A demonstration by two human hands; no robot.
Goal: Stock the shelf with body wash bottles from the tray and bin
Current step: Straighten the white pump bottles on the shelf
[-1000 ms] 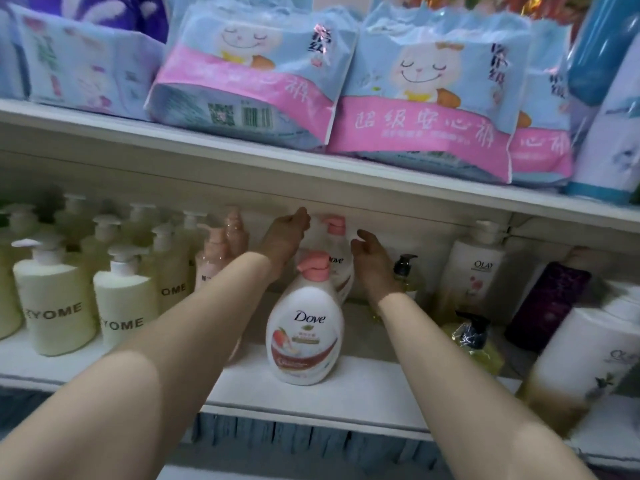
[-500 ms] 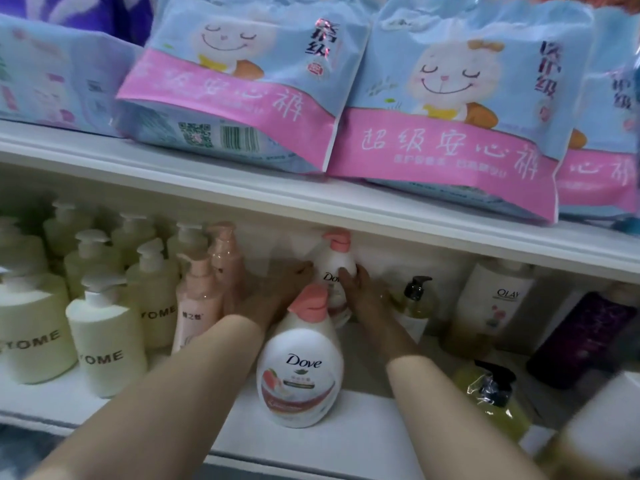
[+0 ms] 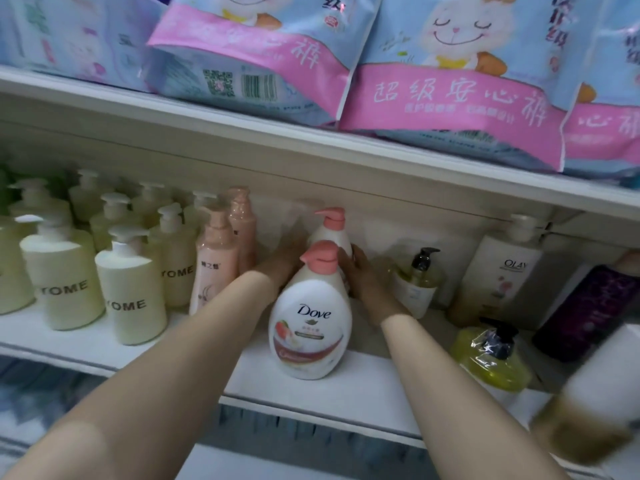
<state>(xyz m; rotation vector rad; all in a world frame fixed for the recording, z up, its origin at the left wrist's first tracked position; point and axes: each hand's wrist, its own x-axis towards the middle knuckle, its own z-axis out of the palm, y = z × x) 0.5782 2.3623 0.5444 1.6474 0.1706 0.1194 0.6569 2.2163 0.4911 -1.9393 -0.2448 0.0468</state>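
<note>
Both hands, left hand [image 3: 282,263] and right hand [image 3: 360,271], apparently clasp the rear white pink-pump body wash bottle [image 3: 330,233], forearms outstretched.

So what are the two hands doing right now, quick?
Left hand: at the left side of the rear white Dove bottle with the pink pump; its grip cannot be told.
Right hand: fingers curled round that bottle, holding it.
</note>
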